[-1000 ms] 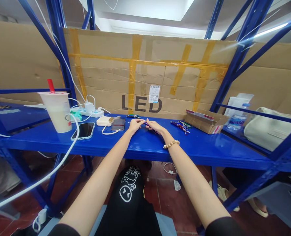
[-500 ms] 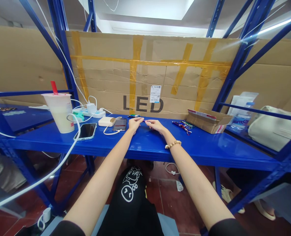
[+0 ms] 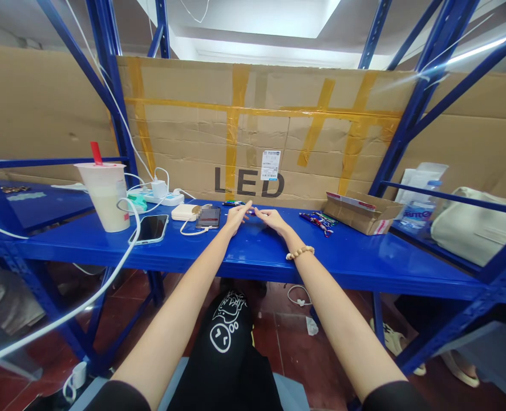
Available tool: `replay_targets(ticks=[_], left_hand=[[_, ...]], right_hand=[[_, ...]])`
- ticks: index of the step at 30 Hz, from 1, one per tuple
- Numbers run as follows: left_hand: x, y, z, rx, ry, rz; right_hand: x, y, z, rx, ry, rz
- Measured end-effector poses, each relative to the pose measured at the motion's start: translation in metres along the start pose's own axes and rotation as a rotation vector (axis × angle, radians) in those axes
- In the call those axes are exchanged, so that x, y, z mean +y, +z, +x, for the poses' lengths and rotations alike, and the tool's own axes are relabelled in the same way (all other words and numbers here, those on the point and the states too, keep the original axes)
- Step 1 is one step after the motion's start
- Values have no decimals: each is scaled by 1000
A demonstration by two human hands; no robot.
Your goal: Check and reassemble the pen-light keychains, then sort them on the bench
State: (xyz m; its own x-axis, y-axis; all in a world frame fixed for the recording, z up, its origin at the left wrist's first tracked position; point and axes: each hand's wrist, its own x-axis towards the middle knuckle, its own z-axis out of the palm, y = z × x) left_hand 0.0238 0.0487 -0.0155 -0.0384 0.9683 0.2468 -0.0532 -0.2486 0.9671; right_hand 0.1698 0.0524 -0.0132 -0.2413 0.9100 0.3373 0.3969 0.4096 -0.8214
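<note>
My left hand (image 3: 237, 218) is above the middle of the blue table (image 3: 253, 251), fingers bent inward and the index finger pointing up and away. Facing it, my right hand (image 3: 270, 219) has its thumb and fingers close together. Between the fingertips of both hands is a small slim pen-like piece (image 3: 250, 212), mostly covered by the fingers. Just behind my left hand lie several slim pens (image 3: 233, 203). To the right of my right hand is a loose pile of slim coloured pens (image 3: 320, 220), blue, red and green.
An open cardboard box (image 3: 359, 212) stands at the right, beyond it a water bottle (image 3: 417, 208) and pale bag (image 3: 470, 222). At the left are a drink cup (image 3: 107, 200), a phone (image 3: 150, 228), a power bank (image 3: 184, 212), a power strip (image 3: 171, 198) and a white cable (image 3: 107, 285).
My left index finger has lifted and straightened a little, and both hands have shifted slightly. The small piece stays between the fingertips, less of it showing. The things on the table lie as before.
</note>
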Motion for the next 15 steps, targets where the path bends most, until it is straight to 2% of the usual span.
replay_targets(ticks=[7, 15], left_hand=[[7, -6, 2, -2, -34, -220], [7, -6, 1, 12, -72, -268]], right_hand=[[-2, 1, -3, -50, 16, -29], [-3, 0, -4, -78, 20, -38]])
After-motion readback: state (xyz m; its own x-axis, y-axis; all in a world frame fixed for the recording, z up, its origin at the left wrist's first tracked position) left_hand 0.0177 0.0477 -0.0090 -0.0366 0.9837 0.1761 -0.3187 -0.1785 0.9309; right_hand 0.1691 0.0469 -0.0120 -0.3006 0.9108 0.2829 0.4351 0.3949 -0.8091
